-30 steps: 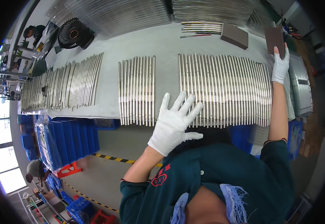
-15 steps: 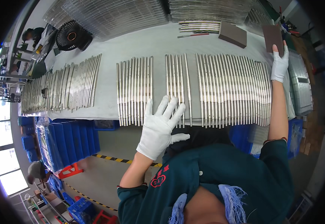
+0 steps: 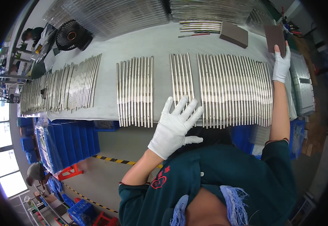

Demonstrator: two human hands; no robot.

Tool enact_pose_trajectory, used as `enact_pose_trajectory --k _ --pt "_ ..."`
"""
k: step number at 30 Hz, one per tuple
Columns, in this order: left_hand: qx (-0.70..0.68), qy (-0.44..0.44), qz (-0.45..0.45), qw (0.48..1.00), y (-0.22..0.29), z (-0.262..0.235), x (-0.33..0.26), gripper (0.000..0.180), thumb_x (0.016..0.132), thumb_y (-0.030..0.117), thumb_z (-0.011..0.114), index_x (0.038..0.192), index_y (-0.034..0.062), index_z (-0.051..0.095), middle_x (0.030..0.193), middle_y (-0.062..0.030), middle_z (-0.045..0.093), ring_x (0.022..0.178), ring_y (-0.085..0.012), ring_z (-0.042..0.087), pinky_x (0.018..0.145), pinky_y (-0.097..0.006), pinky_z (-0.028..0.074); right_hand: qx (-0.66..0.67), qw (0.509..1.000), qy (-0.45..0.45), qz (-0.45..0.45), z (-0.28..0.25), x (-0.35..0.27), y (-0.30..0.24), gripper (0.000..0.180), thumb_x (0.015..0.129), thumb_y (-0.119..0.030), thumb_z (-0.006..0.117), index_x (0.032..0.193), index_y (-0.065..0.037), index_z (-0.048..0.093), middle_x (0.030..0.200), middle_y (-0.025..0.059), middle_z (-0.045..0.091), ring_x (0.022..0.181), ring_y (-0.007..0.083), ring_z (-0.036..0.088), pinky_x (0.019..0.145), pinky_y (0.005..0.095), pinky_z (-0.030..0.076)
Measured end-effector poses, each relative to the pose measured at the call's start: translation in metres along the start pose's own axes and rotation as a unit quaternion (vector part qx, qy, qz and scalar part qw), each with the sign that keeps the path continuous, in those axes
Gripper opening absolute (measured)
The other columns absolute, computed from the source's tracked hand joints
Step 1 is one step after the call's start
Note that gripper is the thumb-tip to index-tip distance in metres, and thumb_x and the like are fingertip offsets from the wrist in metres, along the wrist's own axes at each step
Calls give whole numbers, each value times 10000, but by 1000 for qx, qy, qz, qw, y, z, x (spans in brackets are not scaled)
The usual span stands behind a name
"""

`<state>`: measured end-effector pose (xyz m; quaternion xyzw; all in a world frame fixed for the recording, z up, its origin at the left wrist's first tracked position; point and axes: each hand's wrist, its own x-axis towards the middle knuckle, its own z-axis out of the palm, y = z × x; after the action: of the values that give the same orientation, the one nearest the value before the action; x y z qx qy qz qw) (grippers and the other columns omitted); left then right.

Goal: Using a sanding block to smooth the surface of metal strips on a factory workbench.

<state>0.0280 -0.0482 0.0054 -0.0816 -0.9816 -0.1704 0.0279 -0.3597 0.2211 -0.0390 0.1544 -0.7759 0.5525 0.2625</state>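
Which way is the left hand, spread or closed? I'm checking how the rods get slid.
Spread. The gloved left hand lies flat, fingers fanned apart, on the near ends of a small batch of metal rods on the table.

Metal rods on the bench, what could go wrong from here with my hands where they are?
The small group of rods under your left hand has its near ends at the table edge, so a sideways push might roll or tip some off. Your right hand is stretched far out to the brown block, so your forearm could brush and disturb the large rod row.
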Motion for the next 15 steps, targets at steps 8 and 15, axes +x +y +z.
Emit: enact_pose_trajectory --k 8,15 --pt "3 -6 16 1000 4 -1 6 892 672 589 776 1389 120 527 1426 -165 504 1346 -411 437 1090 -653 303 46 997 53 11 -1 2 -7 692 928 -310 736 1448 43 448 1373 120 555 1225 180 542 1060 290 411" --pt "73 -16 -65 995 0 -16 -12 878 682 555 790 1405 132 525 1414 -168 504 1342 -420 433 1088 -641 301 34 997 74 -7 -2 -1 -12 669 915 -309 752 1432 17 480 1350 124 586 1201 191 565 1049 295 419"
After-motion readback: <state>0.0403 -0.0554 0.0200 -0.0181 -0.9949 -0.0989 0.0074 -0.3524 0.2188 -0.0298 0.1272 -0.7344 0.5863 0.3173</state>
